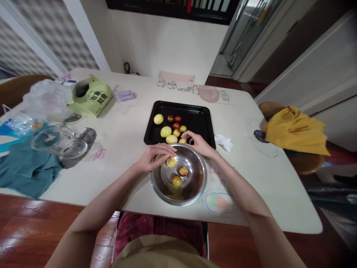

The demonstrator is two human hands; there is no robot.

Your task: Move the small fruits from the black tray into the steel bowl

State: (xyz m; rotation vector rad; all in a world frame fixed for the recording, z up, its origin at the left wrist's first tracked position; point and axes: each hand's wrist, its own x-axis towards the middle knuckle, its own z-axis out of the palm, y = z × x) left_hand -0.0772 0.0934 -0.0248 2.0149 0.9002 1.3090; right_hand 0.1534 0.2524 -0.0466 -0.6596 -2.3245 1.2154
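**Steel bowl (196,180) and black tray (196,121) with small round fruit (183,171) beneath two hands**

Three fruit lie in the steel bowl at the near side of the worktop (237,115); nine more show in the black tray just beyond it. The left hand (156,155) reaches over the bowl's far left rim, its fingers nearly straight and side by side, the thumb set apart. A yellow fruit (171,162) lies just beside that thumb; contact cannot be told. The right hand (201,144) bends over the tray's near edge, forefinger and thumb curved beside a small yellow fruit (182,141); whether they pinch it is unclear.

Handling, as judged from appearance: each fruit should be light and fairly firm, yet apt to bruise. Glossy skin suggests a slippery surface, and the rounded form a tendency to roll. The sound hold is around the widest part, fingertips opposite thumb, with mild pressure. The red-brown fruit (176,125) may be softer, while the larger pale ones (166,131) at the tray's left call for a wider span. The bowl looks stiff and thin-walled, best steadied by its rim. Well to the left, a glass jug (69,147) appears the most breakable object.
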